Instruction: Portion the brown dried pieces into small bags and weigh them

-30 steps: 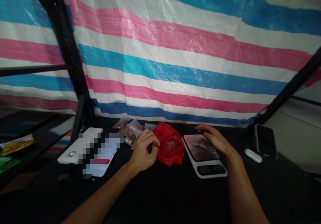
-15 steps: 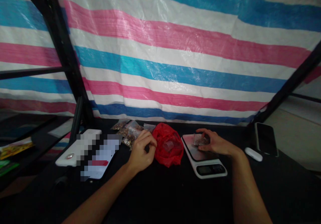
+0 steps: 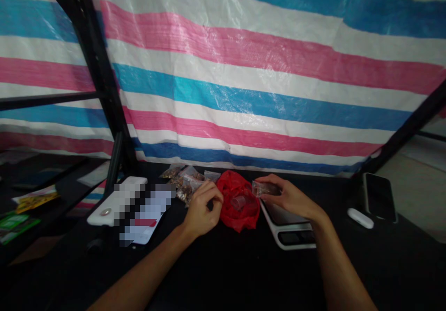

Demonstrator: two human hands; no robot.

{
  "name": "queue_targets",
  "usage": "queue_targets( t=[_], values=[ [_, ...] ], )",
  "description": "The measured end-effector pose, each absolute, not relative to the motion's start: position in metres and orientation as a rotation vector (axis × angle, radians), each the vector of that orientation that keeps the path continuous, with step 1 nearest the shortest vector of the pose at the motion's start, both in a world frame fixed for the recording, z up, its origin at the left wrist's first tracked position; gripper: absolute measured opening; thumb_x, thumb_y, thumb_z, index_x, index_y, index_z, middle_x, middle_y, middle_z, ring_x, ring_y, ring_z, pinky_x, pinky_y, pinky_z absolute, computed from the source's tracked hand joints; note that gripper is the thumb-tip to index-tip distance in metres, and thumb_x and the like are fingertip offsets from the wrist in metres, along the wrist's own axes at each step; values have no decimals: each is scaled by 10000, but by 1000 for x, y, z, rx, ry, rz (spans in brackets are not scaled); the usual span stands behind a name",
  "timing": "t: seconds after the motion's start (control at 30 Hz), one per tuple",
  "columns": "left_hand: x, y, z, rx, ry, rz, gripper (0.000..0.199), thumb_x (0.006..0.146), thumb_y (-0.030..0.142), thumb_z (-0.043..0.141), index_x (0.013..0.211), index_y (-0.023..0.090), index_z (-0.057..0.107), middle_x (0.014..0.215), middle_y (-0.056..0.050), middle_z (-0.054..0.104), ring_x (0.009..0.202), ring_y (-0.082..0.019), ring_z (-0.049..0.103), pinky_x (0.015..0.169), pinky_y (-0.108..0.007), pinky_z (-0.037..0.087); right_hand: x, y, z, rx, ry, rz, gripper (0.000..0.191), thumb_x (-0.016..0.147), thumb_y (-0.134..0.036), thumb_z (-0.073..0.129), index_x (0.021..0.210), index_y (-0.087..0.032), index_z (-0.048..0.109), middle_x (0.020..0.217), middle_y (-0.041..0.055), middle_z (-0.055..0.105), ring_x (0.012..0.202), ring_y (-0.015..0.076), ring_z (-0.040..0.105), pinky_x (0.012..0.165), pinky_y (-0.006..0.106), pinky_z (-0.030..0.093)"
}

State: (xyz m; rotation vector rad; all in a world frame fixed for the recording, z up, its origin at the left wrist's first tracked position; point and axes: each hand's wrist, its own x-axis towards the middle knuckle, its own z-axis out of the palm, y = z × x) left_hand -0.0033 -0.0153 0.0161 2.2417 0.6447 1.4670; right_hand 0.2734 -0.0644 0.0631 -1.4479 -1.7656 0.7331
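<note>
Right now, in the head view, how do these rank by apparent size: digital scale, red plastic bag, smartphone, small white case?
1. Digital scale and red plastic bag: they look about alike, and the scale is partly hidden, so unranked.
2. Smartphone.
3. Small white case.

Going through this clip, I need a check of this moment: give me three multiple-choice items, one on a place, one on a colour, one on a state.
1. Where does the phone lie?
A. Left of the scale
B. Right of the scale
C. Under the scale

2. What colour is the crumpled bag beside the scale?
A. Blue
B. Red
C. White

3. What does the right hand hold?
A. Nothing
B. The scale
C. A small clear bag

Answers:
1. B, it lies past the scale's right side, near a white case.
2. B, the crumpled plastic shows red.
3. C, its fingers pinch the bag up off the table.
</note>
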Motion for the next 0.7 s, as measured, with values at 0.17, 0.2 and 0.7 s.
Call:
queue_targets(
  t=[0.17, 0.2, 0.7],
  values=[
    [-3, -14, 16, 2224, 629, 1491, 257, 808, 13, 456, 662, 213, 526, 671, -2, 550, 697, -170, 520, 683, -317, 393, 236, -61, 60, -1385, -1814, 718, 385, 818, -250, 692, 1203, -244, 691, 1101, 20, 750, 943, 205, 706, 887, 361, 569],
    [-3, -14, 16, 2222, 624, 1497, 258, 806, 9, 455, 661, 212, 523, 670, -1, 549, 694, -168, 519, 681, -315, 391, 232, -60, 58, -1382, -1827, 704, 418, 820, -240, 682, 1238, -249, 673, 1104, 17, 749, 925, 198, 705, 865, 347, 574],
    [-4, -15, 17, 2237, 588, 1513, 251, 787, -6, 462, 667, 206, 520, 680, 6, 558, 688, -159, 524, 691, -313, 385, 217, -53, 45, -1352, -1967, 460, 447, 847, -189, 629, 1286, -275, 651, 1253, 55, 707, 1090, 246, 668, 1007, 432, 502]
  ],
)
